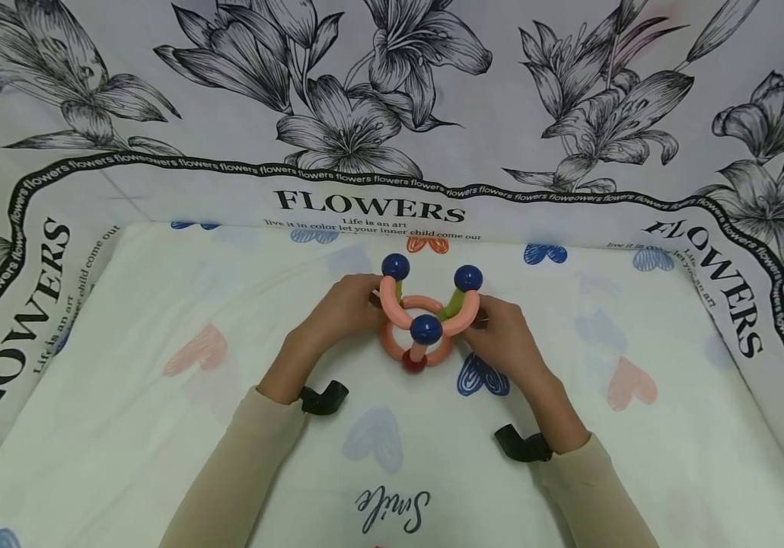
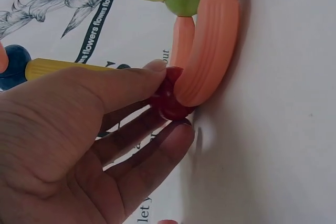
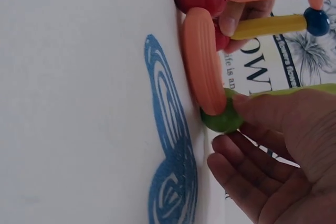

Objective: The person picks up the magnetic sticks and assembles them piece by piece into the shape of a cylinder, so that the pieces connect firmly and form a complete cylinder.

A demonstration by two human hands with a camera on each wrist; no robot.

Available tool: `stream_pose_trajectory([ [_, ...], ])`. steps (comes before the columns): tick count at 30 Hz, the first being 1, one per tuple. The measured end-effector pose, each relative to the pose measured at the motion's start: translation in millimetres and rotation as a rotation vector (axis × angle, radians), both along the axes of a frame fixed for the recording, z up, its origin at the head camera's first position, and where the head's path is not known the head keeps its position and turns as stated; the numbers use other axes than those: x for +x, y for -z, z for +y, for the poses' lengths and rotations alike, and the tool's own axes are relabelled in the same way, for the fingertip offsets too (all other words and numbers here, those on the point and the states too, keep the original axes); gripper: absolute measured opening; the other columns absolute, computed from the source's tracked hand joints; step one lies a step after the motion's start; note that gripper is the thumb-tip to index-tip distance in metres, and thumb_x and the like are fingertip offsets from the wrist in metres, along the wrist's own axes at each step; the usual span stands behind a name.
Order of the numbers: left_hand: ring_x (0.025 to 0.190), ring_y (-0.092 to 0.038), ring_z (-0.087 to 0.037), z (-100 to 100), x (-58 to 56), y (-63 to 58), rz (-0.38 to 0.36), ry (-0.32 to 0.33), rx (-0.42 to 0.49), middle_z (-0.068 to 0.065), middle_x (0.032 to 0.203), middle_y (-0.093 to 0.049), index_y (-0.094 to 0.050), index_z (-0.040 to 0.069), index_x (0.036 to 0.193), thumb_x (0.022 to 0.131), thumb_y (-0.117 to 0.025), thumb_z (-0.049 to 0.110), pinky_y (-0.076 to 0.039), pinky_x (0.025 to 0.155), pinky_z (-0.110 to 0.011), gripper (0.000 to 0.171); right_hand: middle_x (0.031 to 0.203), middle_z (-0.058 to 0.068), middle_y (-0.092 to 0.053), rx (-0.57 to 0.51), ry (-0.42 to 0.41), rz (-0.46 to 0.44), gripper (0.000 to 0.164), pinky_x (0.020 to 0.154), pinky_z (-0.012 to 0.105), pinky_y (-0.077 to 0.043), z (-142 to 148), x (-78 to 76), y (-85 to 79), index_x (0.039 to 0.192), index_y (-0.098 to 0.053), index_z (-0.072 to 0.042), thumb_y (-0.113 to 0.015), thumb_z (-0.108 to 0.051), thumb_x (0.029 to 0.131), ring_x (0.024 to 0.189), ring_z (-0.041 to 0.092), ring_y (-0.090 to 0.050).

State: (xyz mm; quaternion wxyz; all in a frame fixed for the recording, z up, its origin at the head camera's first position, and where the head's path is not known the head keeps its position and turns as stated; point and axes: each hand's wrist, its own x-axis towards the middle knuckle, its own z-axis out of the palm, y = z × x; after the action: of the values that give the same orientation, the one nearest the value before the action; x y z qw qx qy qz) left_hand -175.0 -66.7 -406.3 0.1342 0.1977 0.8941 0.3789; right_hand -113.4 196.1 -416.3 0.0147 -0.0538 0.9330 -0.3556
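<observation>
A frame of magnetic-toy style balls and curved rods (image 1: 459,313) stands upright on the cloth, between both hands. Its lower ring is made of salmon curved rods (image 2: 210,45); three blue balls (image 1: 426,329) top its posts, joined by salmon curves. My left hand (image 1: 347,308) pinches a red ball (image 2: 170,98) at the ring's left side, with a yellow rod (image 2: 63,67) rising from it. On the opposite side, my right hand (image 1: 505,335) pinches a green ball (image 3: 223,119). Another red ball (image 1: 414,361) sits at the near side of the ring.
A white cloth (image 1: 282,479) printed with hearts and the word "Smile" covers the surface. Behind it hangs a flower-printed cloth (image 1: 227,198). Black curved pieces (image 1: 325,398) are at both wrists.
</observation>
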Motion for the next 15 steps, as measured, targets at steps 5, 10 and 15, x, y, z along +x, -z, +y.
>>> stream_pose_trajectory([
  [5, 0.11, -0.074, -0.025, -3.2, 4.2, -2.7, 0.005, 0.035, -0.022, -0.007, 0.114, -0.079, -0.077, 0.012, 0.116, 0.093, -0.073, 0.012, -0.06, 0.099, -0.043, 0.024, 0.117, 0.017, -0.079, -0.024, 0.008, 0.021, 0.031, 0.095, 0.05, -0.063, -1.2, 1.6, 4.7, 0.123, -0.073, -0.003, -0.076, -0.018, 0.097, 0.108, 0.034, -0.077],
  [10, 0.109, -0.075, -0.025, -5.2, 8.2, -5.5, 0.014, 0.044, -0.037, -0.007, 0.112, -0.08, -0.078, 0.012, 0.117, 0.093, -0.073, 0.012, -0.06, 0.099, -0.043, 0.024, 0.119, 0.017, -0.078, -0.035, -0.001, 0.008, 0.033, 0.094, 0.049, -0.063, -1.1, 1.2, 6.1, 0.125, -0.073, -0.003, -0.077, -0.018, 0.096, 0.109, 0.034, -0.077],
  [15, 0.107, -0.076, -0.024, -4.4, 14.4, -1.0, 0.038, 0.009, -0.027, -0.006, 0.111, -0.08, -0.077, 0.012, 0.114, 0.092, -0.071, 0.011, -0.061, 0.097, -0.043, 0.022, 0.129, 0.018, -0.074, -0.006, 0.009, -0.021, 0.039, 0.099, 0.05, -0.061, 1.6, 7.2, 0.6, 0.134, -0.068, -0.003, -0.075, -0.018, 0.098, 0.118, 0.036, -0.074],
])
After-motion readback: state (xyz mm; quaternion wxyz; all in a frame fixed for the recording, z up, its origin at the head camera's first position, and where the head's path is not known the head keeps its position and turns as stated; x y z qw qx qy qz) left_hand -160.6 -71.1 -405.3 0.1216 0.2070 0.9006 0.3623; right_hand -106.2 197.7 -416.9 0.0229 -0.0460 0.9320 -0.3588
